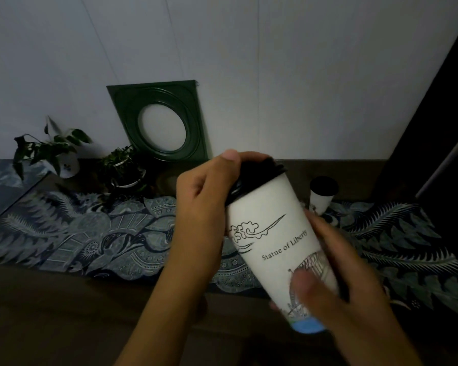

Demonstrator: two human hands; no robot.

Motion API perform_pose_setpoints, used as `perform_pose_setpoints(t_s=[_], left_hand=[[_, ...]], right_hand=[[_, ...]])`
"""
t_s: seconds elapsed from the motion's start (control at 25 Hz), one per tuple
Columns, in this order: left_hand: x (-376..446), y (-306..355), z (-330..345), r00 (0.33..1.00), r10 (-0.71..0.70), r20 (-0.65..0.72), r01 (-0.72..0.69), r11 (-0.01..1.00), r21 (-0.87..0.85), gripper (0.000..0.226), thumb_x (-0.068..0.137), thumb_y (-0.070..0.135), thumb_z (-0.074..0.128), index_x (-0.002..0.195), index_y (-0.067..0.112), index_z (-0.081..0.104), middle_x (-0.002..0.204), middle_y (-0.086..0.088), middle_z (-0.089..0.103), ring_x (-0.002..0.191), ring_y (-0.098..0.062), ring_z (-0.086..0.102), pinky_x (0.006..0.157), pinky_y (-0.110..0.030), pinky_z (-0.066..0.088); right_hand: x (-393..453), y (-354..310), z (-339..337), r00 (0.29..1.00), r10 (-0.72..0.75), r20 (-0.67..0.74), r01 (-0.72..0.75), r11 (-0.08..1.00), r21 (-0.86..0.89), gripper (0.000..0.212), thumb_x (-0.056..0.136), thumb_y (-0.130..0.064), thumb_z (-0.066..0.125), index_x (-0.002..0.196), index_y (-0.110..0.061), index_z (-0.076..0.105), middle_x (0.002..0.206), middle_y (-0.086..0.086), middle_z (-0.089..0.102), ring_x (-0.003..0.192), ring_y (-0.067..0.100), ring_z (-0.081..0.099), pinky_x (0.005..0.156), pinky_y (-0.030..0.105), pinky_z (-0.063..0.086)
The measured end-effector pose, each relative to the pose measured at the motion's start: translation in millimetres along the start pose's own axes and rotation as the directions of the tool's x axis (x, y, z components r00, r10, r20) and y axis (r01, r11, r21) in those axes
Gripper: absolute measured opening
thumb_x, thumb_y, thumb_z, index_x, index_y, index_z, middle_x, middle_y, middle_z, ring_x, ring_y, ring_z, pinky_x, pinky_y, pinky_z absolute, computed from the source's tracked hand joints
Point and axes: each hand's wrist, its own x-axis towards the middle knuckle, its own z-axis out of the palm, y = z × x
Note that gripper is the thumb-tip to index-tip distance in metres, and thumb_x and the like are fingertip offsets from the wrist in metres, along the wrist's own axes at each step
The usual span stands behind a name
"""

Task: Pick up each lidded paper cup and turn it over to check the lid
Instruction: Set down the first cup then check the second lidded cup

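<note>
A tall white paper cup [270, 233] printed "Statue of Liberty" is held in the air, tilted with its top leaning away to the left. Its black lid [259, 170] is on. My left hand [204, 196] wraps the lid and upper rim, thumb on top. My right hand [336, 270] grips the lower body near the blue base, thumb across the front. A second white cup [321, 199] with a black lid stands upright on the table behind, to the right.
A patterned blue-green runner [103, 233] covers the dark wooden table [64, 313]. Two potted plants [50, 151] [122, 167] and a dark green square frame [161, 120] with a round opening lean by the white wall. A dark panel [439, 128] rises at the right.
</note>
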Motion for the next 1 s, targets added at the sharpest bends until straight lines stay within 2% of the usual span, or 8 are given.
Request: perform_pose_setpoints(t_s=[0.12, 0.32, 0.52, 0.6, 0.68, 0.76, 0.88, 1.0], left_hand=[[0.5, -0.8, 2.3, 1.0, 0.014, -0.011, -0.012, 0.991, 0.131, 0.04, 0.09, 0.046, 0.049, 0.09, 0.02, 0.079, 0.088, -0.009, 0.079, 0.082, -0.028, 0.074, 0.067, -0.034, 0.056], [-0.2, -0.7, -1.3, 0.993, -0.091, 0.071, 0.09, 0.996, 0.01, 0.038, 0.094, 0.037, 0.048, 0.097, 0.017, 0.08, 0.1, -0.009, 0.081, 0.094, -0.028, 0.076, 0.085, -0.046, 0.059], [-4.9, -3.2, -0.7, 0.997, -0.082, 0.003, 0.082, 0.992, -0.098, 0.038, 0.088, 0.04, 0.053, 0.092, 0.015, 0.081, 0.095, -0.011, 0.081, 0.088, -0.026, 0.075, 0.08, -0.044, 0.058], [-4.8, -3.5, -0.4, 0.994, -0.096, -0.057, 0.095, 0.995, -0.015, 0.034, 0.091, 0.038, 0.054, 0.088, 0.019, 0.082, 0.089, -0.01, 0.081, 0.083, -0.028, 0.074, 0.074, -0.044, 0.057], [-4.2, -3.6, 0.9, 0.995, -0.084, -0.061, 0.088, 0.994, 0.064, 0.035, 0.093, 0.035, 0.051, 0.087, 0.019, 0.081, 0.088, -0.008, 0.081, 0.086, -0.029, 0.075, 0.074, -0.043, 0.057], [-3.8, -3.3, 1.3, 0.995, -0.089, -0.042, 0.092, 0.993, 0.078, 0.035, 0.094, 0.034, 0.05, 0.087, 0.02, 0.081, 0.091, -0.007, 0.081, 0.091, -0.03, 0.075, 0.079, -0.044, 0.058], [-5.5, -3.7, -2.4, 0.992, -0.126, -0.003, 0.126, 0.992, 0.006, 0.037, 0.094, 0.035, 0.048, 0.089, 0.021, 0.082, 0.093, -0.006, 0.081, 0.09, -0.024, 0.075, 0.079, -0.039, 0.057], [-10.1, -1.4, -5.8, 0.99, -0.135, 0.031, 0.138, 0.987, -0.087, 0.041, 0.093, 0.035, 0.044, 0.087, 0.021, 0.082, 0.087, -0.002, 0.081, 0.082, -0.015, 0.075, 0.073, -0.029, 0.058]], right_hand=[[-1.0, 3.9, 7.5, 0.98, -0.173, -0.098, 0.08, 0.796, -0.601, 0.098, 0.053, -0.066, 0.068, 0.129, -0.077, 0.007, 0.127, -0.056, 0.03, 0.114, -0.019, 0.046, 0.082, 0.015, 0.047], [-0.8, 9.7, -3.6, 0.997, -0.055, 0.06, 0.047, 0.992, 0.12, 0.072, 0.051, -0.059, 0.083, 0.118, -0.061, 0.055, 0.123, -0.016, 0.068, 0.094, 0.013, 0.074, 0.065, 0.022, 0.059], [-3.6, 14.1, -1.8, 0.994, 0.067, 0.086, -0.088, 0.961, 0.264, 0.071, 0.046, -0.06, 0.085, 0.113, -0.055, 0.062, 0.113, 0.007, 0.073, 0.08, 0.029, 0.075, 0.056, 0.03, 0.059], [-5.5, 9.1, 5.5, 0.998, -0.043, -0.048, 0.037, 0.992, -0.121, 0.081, 0.054, -0.059, 0.077, 0.126, -0.066, 0.04, 0.128, -0.029, 0.058, 0.098, -0.001, 0.068, 0.07, 0.017, 0.056], [-4.6, 10.1, 11.4, 0.976, -0.179, -0.125, 0.078, 0.82, -0.567, 0.094, 0.057, -0.062, 0.066, 0.133, -0.072, 0.011, 0.125, -0.06, 0.026, 0.109, -0.03, 0.041, 0.08, 0.006, 0.042], [-4.7, 12.7, 15.9, 0.975, -0.189, -0.121, 0.06, 0.737, -0.673, 0.099, 0.057, -0.065, 0.062, 0.133, -0.072, -0.001, 0.117, -0.068, 0.012, 0.107, -0.039, 0.027, 0.079, 0.002, 0.034], [-6.9, 13.5, 9.8, 0.978, -0.182, -0.102, 0.13, 0.915, -0.381, 0.089, 0.058, -0.056, 0.071, 0.132, -0.07, 0.024, 0.127, -0.051, 0.042, 0.109, -0.019, 0.053, 0.074, 0.002, 0.047], [-4.4, 8.4, 3.9, 0.997, -0.062, 0.055, 0.061, 0.998, 0.025, 0.055, 0.054, -0.068, 0.076, 0.106, -0.063, 0.06, 0.118, 0.005, 0.072, 0.076, 0.005, 0.074, 0.059, 0.015, 0.056]])
